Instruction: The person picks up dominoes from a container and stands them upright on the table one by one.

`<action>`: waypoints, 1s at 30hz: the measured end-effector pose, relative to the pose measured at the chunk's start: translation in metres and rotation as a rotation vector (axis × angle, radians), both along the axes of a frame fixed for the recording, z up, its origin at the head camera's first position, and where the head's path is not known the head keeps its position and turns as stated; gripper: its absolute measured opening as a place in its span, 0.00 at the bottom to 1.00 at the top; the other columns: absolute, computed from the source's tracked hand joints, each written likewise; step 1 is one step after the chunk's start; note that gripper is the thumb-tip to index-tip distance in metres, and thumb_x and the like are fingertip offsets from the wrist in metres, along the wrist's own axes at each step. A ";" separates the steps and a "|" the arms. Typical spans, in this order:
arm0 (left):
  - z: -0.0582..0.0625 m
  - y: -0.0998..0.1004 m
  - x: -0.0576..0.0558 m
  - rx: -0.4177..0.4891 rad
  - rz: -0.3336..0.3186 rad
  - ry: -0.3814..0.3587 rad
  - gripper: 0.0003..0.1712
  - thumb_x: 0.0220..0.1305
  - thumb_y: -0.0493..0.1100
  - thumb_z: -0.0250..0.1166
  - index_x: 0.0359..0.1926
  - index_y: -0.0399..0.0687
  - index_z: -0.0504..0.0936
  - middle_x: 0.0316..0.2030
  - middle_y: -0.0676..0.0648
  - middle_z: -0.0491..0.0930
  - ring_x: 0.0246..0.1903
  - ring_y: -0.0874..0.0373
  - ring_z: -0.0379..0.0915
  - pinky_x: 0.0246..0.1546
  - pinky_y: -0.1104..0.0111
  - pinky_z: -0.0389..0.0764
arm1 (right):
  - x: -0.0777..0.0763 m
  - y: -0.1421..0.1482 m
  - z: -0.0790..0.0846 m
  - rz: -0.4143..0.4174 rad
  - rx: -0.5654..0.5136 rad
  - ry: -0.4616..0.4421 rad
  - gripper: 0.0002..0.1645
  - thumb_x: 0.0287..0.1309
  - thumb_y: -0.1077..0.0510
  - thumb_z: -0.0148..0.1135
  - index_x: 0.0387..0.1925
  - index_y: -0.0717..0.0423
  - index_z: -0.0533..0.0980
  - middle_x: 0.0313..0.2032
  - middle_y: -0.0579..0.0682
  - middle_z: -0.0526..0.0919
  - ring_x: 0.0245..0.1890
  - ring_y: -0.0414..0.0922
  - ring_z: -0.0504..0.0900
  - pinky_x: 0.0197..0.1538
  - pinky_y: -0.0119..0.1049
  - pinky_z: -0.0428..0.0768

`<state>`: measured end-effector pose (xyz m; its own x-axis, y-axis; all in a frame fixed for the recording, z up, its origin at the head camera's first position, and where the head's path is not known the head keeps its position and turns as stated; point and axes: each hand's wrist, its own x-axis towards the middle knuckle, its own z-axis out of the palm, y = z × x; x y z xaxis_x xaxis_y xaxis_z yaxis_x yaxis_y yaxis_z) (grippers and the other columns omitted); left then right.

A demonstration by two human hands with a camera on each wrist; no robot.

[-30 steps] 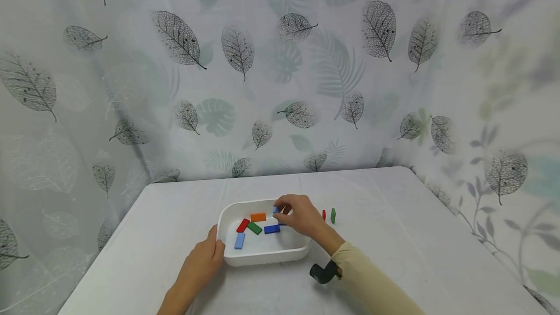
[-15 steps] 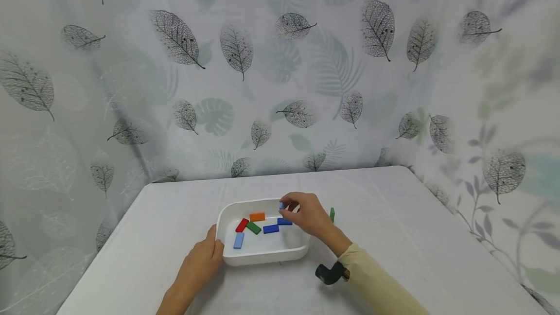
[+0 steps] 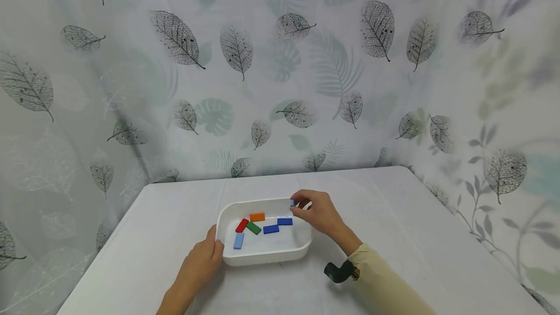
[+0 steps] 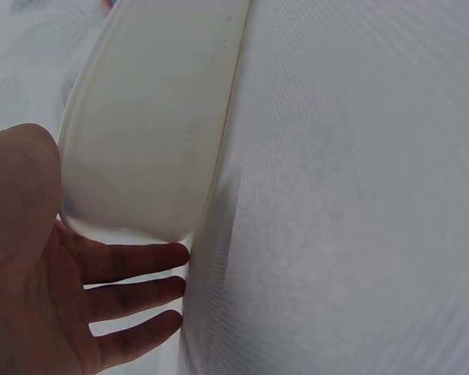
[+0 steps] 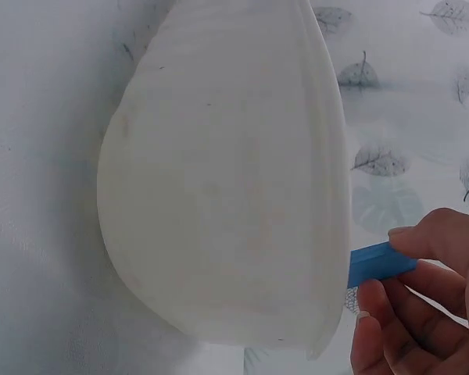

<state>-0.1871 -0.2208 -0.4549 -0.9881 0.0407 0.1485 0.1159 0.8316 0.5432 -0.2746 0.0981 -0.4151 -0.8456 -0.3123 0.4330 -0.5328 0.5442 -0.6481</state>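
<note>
A white tray [image 3: 264, 256] stands on the table. My left hand [image 3: 202, 259] holds its left end, thumb at the rim and fingers along the outer wall in the left wrist view. At the far right rim, my right hand [image 3: 321, 214] pinches a light blue block [image 5: 379, 264] between thumb and fingers. In the tray lie an orange block [image 3: 257, 217], a red block [image 3: 242, 225], a green block [image 3: 253, 228], a second light blue block [image 3: 238, 241] and two dark blue blocks, one nearer [image 3: 271, 229] and one farther [image 3: 285, 221].
The white-covered table [image 3: 385, 237] stretches around the tray. A leaf-patterned curtain [image 3: 271, 81] hangs behind it and on both sides. A black strap-like piece [image 3: 340, 272] is on the right wrist, by the beige sleeve [image 3: 385, 281].
My right hand has moved right and slightly away with the light blue block, toward the tray's far right rim. It now hides the red and green blocks seen beyond the tray. The left hand stays.
</note>
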 end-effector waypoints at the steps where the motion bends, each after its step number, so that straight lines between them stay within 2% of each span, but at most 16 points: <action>1: -0.001 0.000 0.000 0.000 0.003 -0.002 0.28 0.79 0.42 0.49 0.73 0.31 0.62 0.60 0.30 0.79 0.51 0.41 0.82 0.52 0.41 0.80 | 0.000 0.001 0.000 -0.003 -0.002 -0.001 0.13 0.58 0.62 0.77 0.45 0.56 0.86 0.34 0.39 0.85 0.35 0.39 0.82 0.38 0.35 0.83; 7: 0.001 0.000 0.001 -0.003 -0.003 0.005 0.29 0.79 0.41 0.49 0.73 0.29 0.62 0.59 0.29 0.79 0.53 0.37 0.81 0.51 0.41 0.80 | 0.001 0.009 0.001 -0.029 -0.030 -0.006 0.13 0.57 0.62 0.77 0.45 0.56 0.86 0.35 0.41 0.87 0.36 0.40 0.83 0.38 0.37 0.84; 14: 0.001 0.001 0.001 -0.002 0.009 -0.004 0.28 0.79 0.42 0.49 0.73 0.32 0.63 0.59 0.31 0.80 0.44 0.48 0.82 0.51 0.41 0.80 | 0.000 0.017 -0.006 -0.059 -0.082 -0.026 0.14 0.56 0.62 0.77 0.45 0.53 0.87 0.36 0.42 0.87 0.37 0.41 0.83 0.38 0.37 0.84; 30: 0.001 -0.001 0.000 0.002 -0.005 -0.009 0.28 0.79 0.41 0.49 0.72 0.31 0.63 0.58 0.30 0.80 0.41 0.49 0.81 0.46 0.43 0.83 | 0.000 0.040 -0.004 -0.124 -0.096 -0.017 0.14 0.58 0.60 0.77 0.47 0.54 0.86 0.37 0.44 0.88 0.37 0.43 0.84 0.40 0.39 0.85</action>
